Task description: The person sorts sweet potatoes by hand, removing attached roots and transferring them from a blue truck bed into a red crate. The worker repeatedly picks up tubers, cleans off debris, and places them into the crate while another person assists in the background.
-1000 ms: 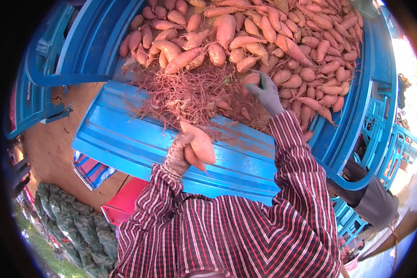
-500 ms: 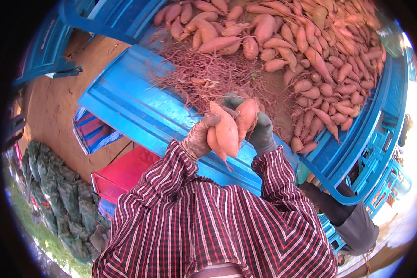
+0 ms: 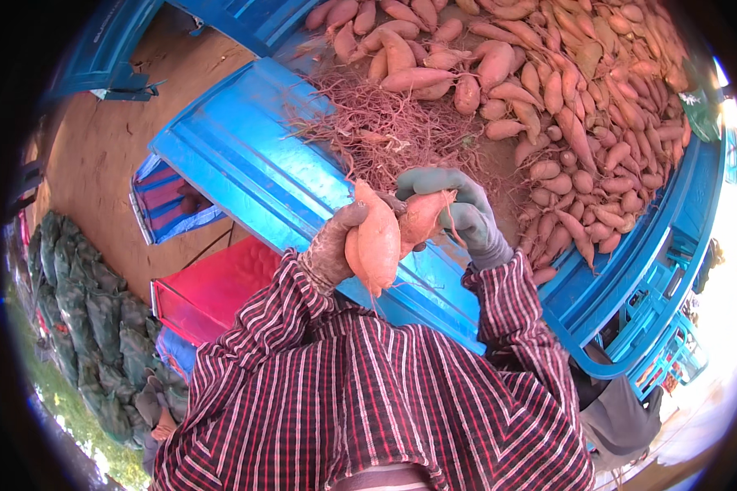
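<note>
Over the edge of a blue metal truck-bed panel (image 3: pixel 246 155), both my gloved hands hold pinkish sweet potatoes close together. My left hand (image 3: pixel 327 250), in a soil-stained glove, is closed round a pale sweet potato (image 3: pixel 377 245), with a second one partly hidden behind it. My right hand (image 3: pixel 477 214), in a grey-green glove, curls over another sweet potato (image 3: pixel 422 218). Thin rootlets hang from that one near my right thumb. Whether the held roots are joined between my hands is hidden. A heap of torn-off reddish rootlets (image 3: pixel 389 135) lies just beyond my hands.
A large pile of sweet potatoes (image 3: pixel 581 123) fills the truck bed at the far right, within its blue side rail (image 3: pixel 663 278). A red crate (image 3: pixel 213 286) and a striped bag (image 3: pixel 168 200) stand at the left. Stuffed dark green sacks (image 3: pixel 86 327) line the lower left.
My right hand has turned and lifted, its fingers now over the top of its sweet potato, which tilts sideways. The left hand's sweet potatoes have shifted slightly left. The whole view has shifted.
</note>
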Demonstrator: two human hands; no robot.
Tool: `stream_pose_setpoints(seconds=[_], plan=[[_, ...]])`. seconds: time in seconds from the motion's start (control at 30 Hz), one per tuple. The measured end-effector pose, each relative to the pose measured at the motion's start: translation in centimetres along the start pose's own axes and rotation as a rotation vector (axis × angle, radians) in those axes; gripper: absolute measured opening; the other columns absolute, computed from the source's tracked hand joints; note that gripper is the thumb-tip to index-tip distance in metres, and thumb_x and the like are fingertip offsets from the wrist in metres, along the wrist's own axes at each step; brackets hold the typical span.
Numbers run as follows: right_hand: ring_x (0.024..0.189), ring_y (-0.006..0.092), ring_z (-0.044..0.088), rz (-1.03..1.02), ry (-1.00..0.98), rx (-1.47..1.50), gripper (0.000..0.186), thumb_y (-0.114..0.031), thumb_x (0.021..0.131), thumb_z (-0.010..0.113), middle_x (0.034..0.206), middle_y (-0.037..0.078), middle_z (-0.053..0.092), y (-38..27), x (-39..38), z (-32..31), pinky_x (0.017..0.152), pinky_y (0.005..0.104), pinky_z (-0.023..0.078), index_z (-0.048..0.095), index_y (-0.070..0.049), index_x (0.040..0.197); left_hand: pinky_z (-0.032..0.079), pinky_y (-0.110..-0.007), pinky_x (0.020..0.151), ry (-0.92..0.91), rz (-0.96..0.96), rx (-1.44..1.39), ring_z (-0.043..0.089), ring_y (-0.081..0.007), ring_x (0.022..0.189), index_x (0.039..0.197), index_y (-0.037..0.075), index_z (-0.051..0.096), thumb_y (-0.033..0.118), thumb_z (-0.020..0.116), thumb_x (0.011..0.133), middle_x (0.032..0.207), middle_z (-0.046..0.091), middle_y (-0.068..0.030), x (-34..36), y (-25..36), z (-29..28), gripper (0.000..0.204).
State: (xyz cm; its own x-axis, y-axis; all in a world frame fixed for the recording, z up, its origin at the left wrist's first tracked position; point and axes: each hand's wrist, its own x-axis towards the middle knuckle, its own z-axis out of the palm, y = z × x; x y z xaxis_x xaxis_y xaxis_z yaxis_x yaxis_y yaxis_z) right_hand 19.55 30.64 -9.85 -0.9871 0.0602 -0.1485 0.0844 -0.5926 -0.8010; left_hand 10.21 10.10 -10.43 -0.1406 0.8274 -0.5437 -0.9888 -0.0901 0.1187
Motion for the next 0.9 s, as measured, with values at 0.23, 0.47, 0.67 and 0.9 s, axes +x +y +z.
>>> stream_pose_setpoints(seconds=[0.23,0.47,0.67,0.9], plan=[[0.087,0.0156,0.066,-0.044,0.427,-0.708,0.017,-0.007,0.093,0.058,0.098,0.013,0.07,4.1,1.7,-0.2,0.078,0.0311,0.053,0.067,0.003,0.103,0.055,-0.042,0.091,0.079,0.081,0.186,0.066,-0.0286,0.101,0.123,0.001,0.053,0.04,0.071,0.085,0.111,0.065,-0.0162,-1.1,1.1,-1.4,0.058],[0.08,0.0154,0.061,-0.102,0.54,-0.828,0.018,-0.014,0.097,0.056,0.09,0.008,0.068,5.5,3.5,1.4,0.076,0.0294,0.049,0.066,0.0,0.099,0.052,-0.035,0.091,0.022,0.18,0.245,0.065,-0.0221,0.095,0.119,-0.001,0.059,0.033,0.065,0.088,0.099,0.067,-0.0104,-2.5,1.5,-1.2,0.046],[0.085,0.0146,0.061,-0.138,0.708,-0.056,0.018,-0.02,0.1,0.052,0.093,0.005,0.064,7.9,5.3,1.9,0.077,0.033,0.053,0.065,-0.01,0.104,0.048,-0.035,0.094,-0.068,0.361,0.363,0.063,-0.0221,0.104,0.113,-0.001,0.064,0.025,0.065,0.087,0.112,0.066,-0.0119,-2.4,0.6,-1.3,0.037],[0.058,0.0071,0.046,-0.173,0.888,-0.033,0.015,-0.021,0.096,0.063,0.071,-0.002,0.054,7.2,6.7,-0.1,0.061,0.0237,0.046,0.06,-0.006,0.098,0.048,-0.046,0.097,0.003,0.734,0.078,0.062,-0.0351,0.106,0.123,0.006,0.059,0.029,0.066,0.084,0.111,0.065,-0.0179,-9.7,3.9,-2.6,0.046]])
